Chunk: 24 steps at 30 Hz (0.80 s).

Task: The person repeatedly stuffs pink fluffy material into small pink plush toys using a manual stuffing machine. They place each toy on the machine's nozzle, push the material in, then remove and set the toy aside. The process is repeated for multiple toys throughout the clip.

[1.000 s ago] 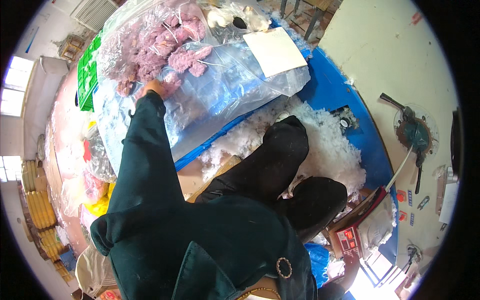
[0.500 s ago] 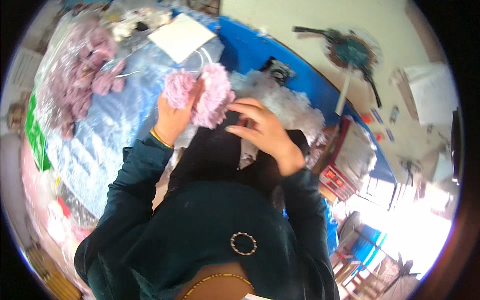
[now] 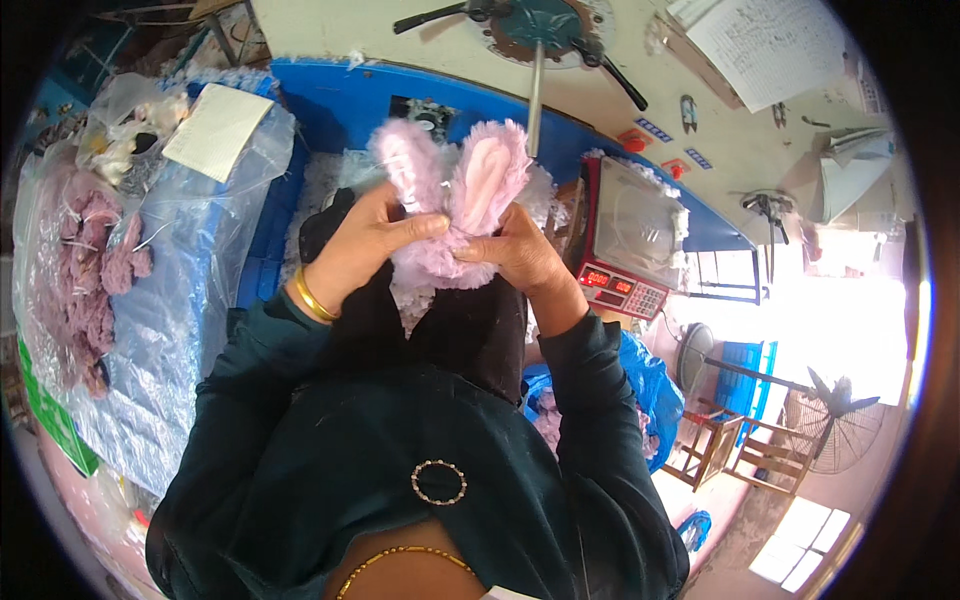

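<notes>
A fluffy lilac-pink plush piece (image 3: 440,268) with two long rabbit-like ears is held over my lap, ears pointing away from me. My left hand (image 3: 365,240) grips its left side, the thumb pressed into the fur at the base of the ears. From the right, my right hand (image 3: 535,262) pinches the same spot, its thumb close to the left one. Whatever lies between the thumbs is hidden by fur. White fluffy stuffing (image 3: 410,305) shows below the plush, between my dark-clad legs.
Left, more pink plush pieces (image 3: 95,260) lie on clear plastic over a blue surface, near a white pad (image 3: 220,130). A blue bin wall (image 3: 330,95) stands ahead. To the right are a red scale (image 3: 640,230), a blue bag (image 3: 650,385) and a standing fan (image 3: 830,430).
My right hand has closed on the plush, which it was apart from before. Both ears now stand upright and spread. The view has shifted, showing more of the right side.
</notes>
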{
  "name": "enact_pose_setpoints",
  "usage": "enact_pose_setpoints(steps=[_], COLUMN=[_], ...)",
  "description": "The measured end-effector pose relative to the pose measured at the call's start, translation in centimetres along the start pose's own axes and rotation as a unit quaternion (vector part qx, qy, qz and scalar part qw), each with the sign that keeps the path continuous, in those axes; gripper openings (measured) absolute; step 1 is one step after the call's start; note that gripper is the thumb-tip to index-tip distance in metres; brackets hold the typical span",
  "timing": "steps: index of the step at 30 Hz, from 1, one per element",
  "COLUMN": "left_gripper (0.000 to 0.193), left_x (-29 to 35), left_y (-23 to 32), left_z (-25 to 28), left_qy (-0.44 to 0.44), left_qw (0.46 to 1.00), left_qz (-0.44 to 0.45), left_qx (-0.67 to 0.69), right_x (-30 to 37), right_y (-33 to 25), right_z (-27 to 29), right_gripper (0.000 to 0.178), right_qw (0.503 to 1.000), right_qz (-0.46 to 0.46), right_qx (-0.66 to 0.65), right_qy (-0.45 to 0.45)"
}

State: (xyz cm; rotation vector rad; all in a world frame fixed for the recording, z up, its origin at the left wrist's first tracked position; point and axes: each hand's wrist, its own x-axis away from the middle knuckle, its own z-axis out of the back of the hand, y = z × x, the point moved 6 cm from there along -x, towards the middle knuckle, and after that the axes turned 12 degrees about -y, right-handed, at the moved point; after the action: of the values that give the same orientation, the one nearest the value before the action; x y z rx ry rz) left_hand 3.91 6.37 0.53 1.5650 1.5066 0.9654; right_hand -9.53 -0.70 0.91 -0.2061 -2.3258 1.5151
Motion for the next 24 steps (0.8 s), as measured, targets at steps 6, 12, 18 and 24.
enact_pose_setpoints(steps=[6, 12, 18, 24], left_gripper=[0.037, 0.015, 0.012, 0.014], left_x=[-1.2, -2.4, -8.8, -14.0], left_y=[-1.1, -0.6, -0.9, -1.4], left_z=[-1.3, -3.3, -2.6, -1.7], left_qy=[-0.183, -0.226, -0.120, -0.186], left_qw=[0.976, 0.963, 0.988, 0.979], left_qz=[0.052, -0.099, -0.095, -0.079], left_qx=[-0.102, -0.105, -0.031, 0.033], right_x=[2.2, 4.9, 4.2, 2.3], right_y=[0.1, 0.8, -5.9, -7.1], right_z=[1.5, 1.9, 5.9, 8.8], right_gripper=[0.045, 0.029, 0.030, 0.027], right_qw=[0.992, 1.000, 0.826, 0.887], right_qz=[0.098, 0.006, 0.213, 0.177], right_qx=[0.014, 0.019, 0.497, 0.363], right_qy=[0.076, 0.019, 0.159, 0.224])
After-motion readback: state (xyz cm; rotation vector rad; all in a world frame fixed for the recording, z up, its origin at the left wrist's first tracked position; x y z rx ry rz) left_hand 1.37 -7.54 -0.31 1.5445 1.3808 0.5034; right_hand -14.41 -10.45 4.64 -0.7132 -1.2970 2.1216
